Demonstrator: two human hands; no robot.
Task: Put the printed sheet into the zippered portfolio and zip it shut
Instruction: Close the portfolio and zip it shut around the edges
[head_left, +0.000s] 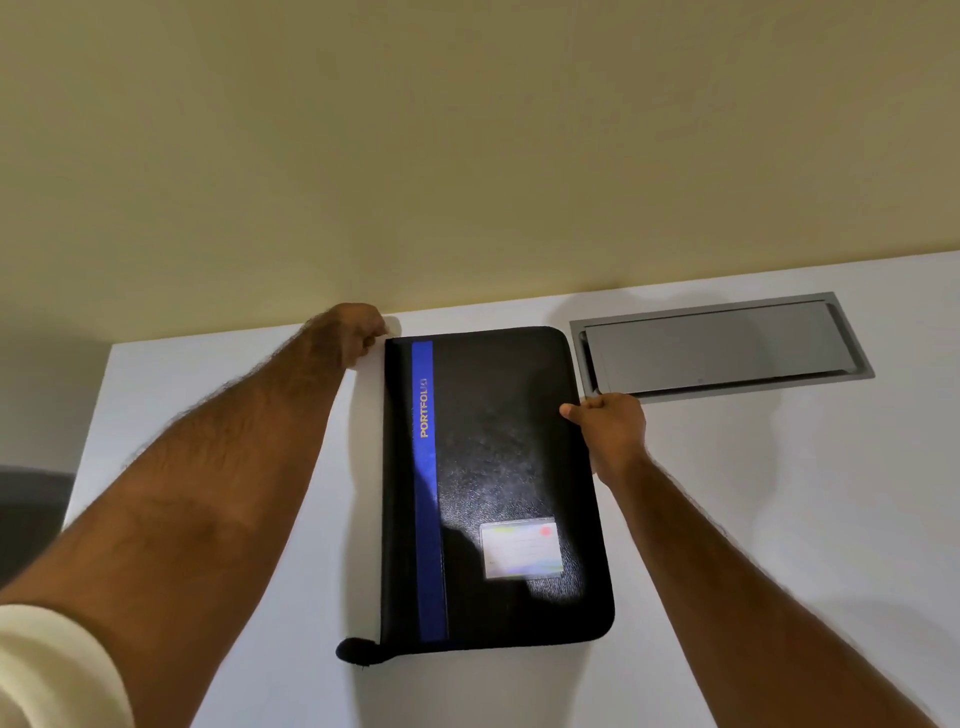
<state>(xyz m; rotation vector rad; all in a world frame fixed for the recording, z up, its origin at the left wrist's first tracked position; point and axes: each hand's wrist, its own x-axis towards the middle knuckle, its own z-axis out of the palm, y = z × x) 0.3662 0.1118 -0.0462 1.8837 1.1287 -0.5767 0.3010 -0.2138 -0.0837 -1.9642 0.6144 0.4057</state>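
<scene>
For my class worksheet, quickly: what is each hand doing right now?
Left hand: fingers curled at the portfolio's far left corner; any hold cannot be told.
Right hand: holding the portfolio's right edge, thumb on top.

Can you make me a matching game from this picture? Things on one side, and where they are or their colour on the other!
1 portfolio
2 left hand
3 right hand
4 grey hatch

A at the portfolio's far left corner
B black, blue stripe
C set into the table
D on the portfolio's right edge

Pairs: 1-B, 2-A, 3-D, 4-C
</scene>
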